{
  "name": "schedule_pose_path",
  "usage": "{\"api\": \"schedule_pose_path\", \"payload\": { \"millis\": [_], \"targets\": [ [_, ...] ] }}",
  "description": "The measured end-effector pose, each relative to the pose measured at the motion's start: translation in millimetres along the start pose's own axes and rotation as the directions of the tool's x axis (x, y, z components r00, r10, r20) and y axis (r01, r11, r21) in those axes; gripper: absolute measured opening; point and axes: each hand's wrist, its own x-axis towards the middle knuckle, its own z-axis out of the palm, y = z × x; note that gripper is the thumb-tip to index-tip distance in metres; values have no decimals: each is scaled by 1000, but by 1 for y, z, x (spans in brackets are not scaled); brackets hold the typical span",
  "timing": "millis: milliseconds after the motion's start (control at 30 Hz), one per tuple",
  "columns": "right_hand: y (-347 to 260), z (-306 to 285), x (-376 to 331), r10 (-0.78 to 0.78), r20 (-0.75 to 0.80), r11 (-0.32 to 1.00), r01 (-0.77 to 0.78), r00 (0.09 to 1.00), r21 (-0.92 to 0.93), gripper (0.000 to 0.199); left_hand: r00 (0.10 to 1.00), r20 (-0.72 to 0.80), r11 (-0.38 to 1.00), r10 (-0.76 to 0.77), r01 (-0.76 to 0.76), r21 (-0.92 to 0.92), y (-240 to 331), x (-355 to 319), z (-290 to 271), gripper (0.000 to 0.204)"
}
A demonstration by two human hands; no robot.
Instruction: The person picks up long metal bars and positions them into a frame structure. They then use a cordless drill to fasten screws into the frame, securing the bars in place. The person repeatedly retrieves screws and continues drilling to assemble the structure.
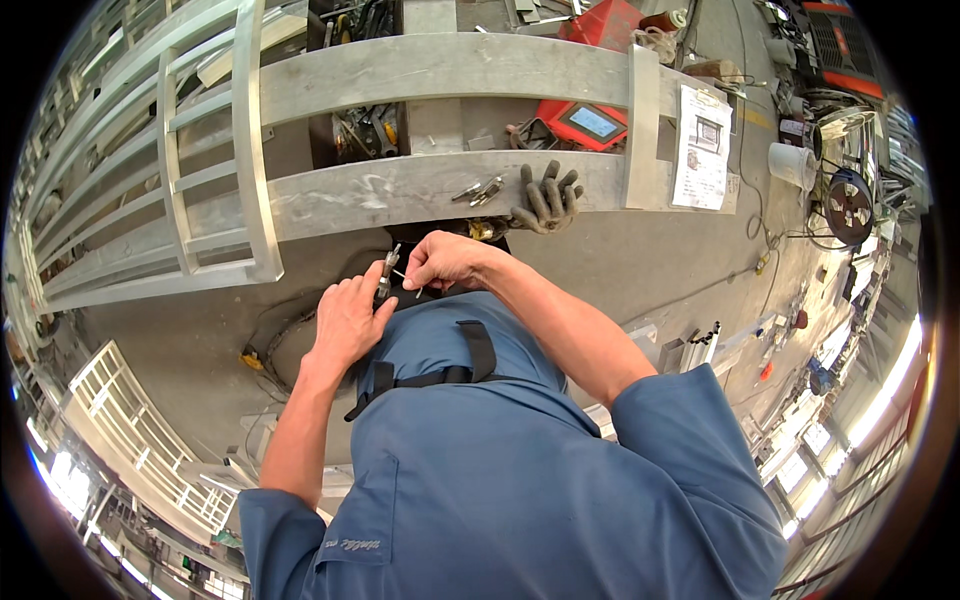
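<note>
My left hand is closed round a slim, dark and silvery cylindrical metal tool, its narrow end pointing away from me. Close beside it, the fingers of my right hand pinch a thin metal rod that reaches toward the tool; its exact kind is too small to make out. Both hands are in front of my waist, just short of the near metal beam. On that beam lie a grey work glove and several small metal bits. A yellow and black object sits partly hidden below the glove.
A welded metal frame with rungs rests across the beams at the left. A printed drawing sheet lies on their right end. Beyond are a red device with a screen and a tool bin. Cables cross the floor.
</note>
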Motion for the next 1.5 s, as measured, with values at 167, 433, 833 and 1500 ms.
{"api": "schedule_pose_path", "payload": {
  "millis": [167, 433, 833, 1500],
  "targets": [
    [-5, 1, 2, 5, -3, 997, -5, 1000, 76, 20, 1000, -23, 999, -8, 9, 34, 0, 10, -2, 58],
    [-24, 8, -3, -67, -70, 995, 72, 995, 69, 20, 993, 42, 984, -106, 111, -138, -6, 20, -14, 58],
    [-20, -9, 27, -427, -370, 813, 172, 825, -556, 25, 939, 205, 730, -275, 343, -592, -38, 12, -29, 50],
    [-8, -30, 99, -540, -494, 500, -212, 681, -839, 21, 787, 617, 49, -10, 617, -786, -59, -26, -107, 65]
  ]
}}
